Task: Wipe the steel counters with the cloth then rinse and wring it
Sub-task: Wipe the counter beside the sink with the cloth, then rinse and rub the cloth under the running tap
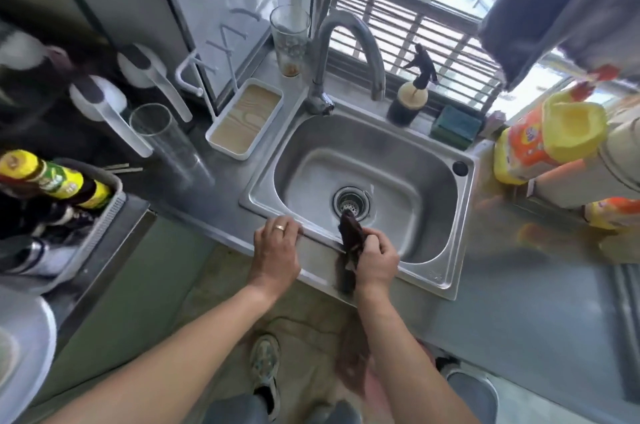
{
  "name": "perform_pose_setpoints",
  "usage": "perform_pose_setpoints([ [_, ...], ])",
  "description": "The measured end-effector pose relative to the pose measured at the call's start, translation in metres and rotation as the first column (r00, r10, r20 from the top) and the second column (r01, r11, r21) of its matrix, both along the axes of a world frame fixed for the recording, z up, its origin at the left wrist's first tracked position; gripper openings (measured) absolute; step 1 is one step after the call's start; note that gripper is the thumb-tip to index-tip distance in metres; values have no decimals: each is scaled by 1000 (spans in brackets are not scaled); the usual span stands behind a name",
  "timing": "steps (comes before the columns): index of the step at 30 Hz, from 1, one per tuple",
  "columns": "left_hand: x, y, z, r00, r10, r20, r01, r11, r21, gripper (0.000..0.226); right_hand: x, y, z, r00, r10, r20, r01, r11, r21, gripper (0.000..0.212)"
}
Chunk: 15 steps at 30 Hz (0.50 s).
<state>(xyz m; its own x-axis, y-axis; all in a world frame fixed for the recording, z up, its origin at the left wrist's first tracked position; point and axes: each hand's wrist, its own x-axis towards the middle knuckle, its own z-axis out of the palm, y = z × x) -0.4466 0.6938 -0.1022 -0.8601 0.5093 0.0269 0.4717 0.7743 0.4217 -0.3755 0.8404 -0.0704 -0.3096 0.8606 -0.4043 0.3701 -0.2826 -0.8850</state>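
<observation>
Our right hand (pixel 375 259) grasps the dark cloth (pixel 350 243) at the sink's (pixel 446 216) front rim, one end pointing toward the drain (pixel 351 204). Our left hand (pixel 275 245) rests relaxed on that rim, holding nothing.

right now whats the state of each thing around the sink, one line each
faucet: no water running
sink: basin holds no standing water, drain strainer in place
cloth: bunched, draped over the sink's front rim
right hand: grips the cloth
left hand: rests on the sink's front rim, holds nothing
tall glass: upright, brown residue at the bottom
white tray: nothing in it
</observation>
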Motion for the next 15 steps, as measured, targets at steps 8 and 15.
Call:
perform_pose_setpoints([
  [8, -15, 27, -6, 999, -21, 29, 21, 1000, -13, 42, -22, 50, -2, 965, -261, 29, 245, 854, -460, 17],
  [15, -52, 61, -6, 999, 43, -32, -43, 999, -5, 44, -85, 102, -11, 988, -131, -81, 59, 809, -585, 12],
])
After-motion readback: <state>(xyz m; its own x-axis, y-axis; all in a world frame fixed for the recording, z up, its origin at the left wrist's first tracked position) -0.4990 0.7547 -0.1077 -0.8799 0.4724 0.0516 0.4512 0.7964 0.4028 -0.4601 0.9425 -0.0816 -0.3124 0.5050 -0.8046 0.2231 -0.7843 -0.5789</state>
